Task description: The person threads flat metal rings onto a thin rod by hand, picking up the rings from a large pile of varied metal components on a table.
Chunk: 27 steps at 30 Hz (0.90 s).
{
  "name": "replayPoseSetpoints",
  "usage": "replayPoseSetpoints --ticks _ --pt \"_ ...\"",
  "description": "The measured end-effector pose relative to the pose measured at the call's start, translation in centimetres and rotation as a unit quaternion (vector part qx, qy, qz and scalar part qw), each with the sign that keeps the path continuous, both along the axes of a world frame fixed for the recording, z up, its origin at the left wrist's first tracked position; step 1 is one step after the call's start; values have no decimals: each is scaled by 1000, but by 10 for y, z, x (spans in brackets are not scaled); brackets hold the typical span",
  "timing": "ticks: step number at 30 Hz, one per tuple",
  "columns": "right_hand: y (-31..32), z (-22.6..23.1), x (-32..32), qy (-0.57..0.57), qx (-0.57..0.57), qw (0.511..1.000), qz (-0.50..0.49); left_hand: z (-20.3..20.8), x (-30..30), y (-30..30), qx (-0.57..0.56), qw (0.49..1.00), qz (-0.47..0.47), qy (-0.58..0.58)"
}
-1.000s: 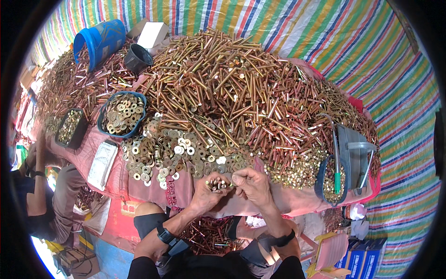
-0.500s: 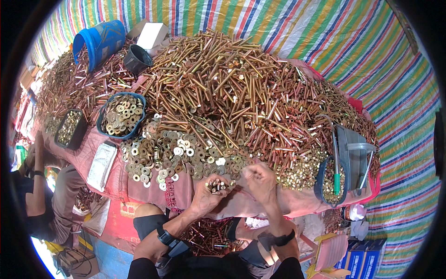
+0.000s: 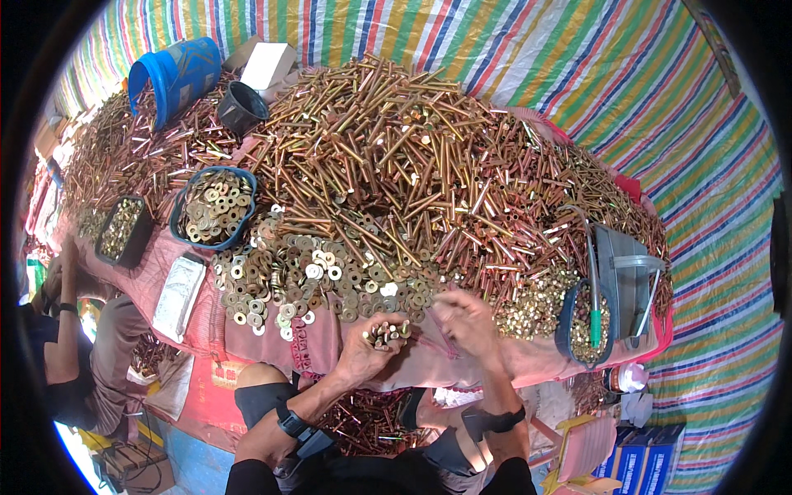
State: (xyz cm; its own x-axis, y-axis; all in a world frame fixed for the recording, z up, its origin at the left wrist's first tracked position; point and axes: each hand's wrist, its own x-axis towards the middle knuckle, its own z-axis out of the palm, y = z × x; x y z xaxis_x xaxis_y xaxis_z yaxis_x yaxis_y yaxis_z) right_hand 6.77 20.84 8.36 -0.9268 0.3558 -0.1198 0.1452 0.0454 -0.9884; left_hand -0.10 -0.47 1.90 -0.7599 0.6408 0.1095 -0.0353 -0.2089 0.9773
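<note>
Low in the centre of the frame, the left hand point(image 3: 367, 351) is clenched around a bundle of short brass-coloured bolts point(image 3: 386, 333), their ends poking out above the fist. Just to its right, the right hand point(image 3: 464, 320) reaches toward the edge of the heap; it is blurred, so I cannot tell whether its fingers pinch anything. Both wrists carry dark bands.

The hands rest at the near edge of a bench point(image 3: 330, 351) draped in pink cloth. A spread of flat washers point(image 3: 305, 276) lies just above the left hand, and behind it a huge heap of long bolts point(image 3: 412, 165) fills the middle of the frame. At centre left, a blue bowl point(image 3: 216, 206) holds more washers, with a dark tray point(image 3: 124, 231) of small parts further left. At upper left are a blue bucket point(image 3: 177, 74) on its side, a black cup point(image 3: 242, 107) and a white box point(image 3: 271, 64). At right, a grey scoop point(image 3: 623, 280) lies beside a tub of nuts point(image 3: 582, 322). Another person point(image 3: 66, 346) sits at the lower left edge.
</note>
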Motion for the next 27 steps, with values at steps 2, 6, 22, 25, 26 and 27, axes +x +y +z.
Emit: replayPoseSetpoints --ticks 2,6,22,25,26,27 --pt "-18 0 -3 43 51 994 84 -3 -1 0 8 999 -14 -41" --pt "-26 -4 -5 91 211 964 131 -1 -4 3 22 1000 -4 8" --pt "-25 -1 -4 111 267 952 104 18 -2 4 -24 996 2 -88" --pt "-19 2 -14 159 296 936 103 20 -2 3 -36 995 1 -91" --pt "-13 3 -20 193 311 926 92 20 -1 2 -29 995 -2 -99" --pt "-6 3 -27 195 346 917 42 18 -1 2 -21 994 -6 -108"
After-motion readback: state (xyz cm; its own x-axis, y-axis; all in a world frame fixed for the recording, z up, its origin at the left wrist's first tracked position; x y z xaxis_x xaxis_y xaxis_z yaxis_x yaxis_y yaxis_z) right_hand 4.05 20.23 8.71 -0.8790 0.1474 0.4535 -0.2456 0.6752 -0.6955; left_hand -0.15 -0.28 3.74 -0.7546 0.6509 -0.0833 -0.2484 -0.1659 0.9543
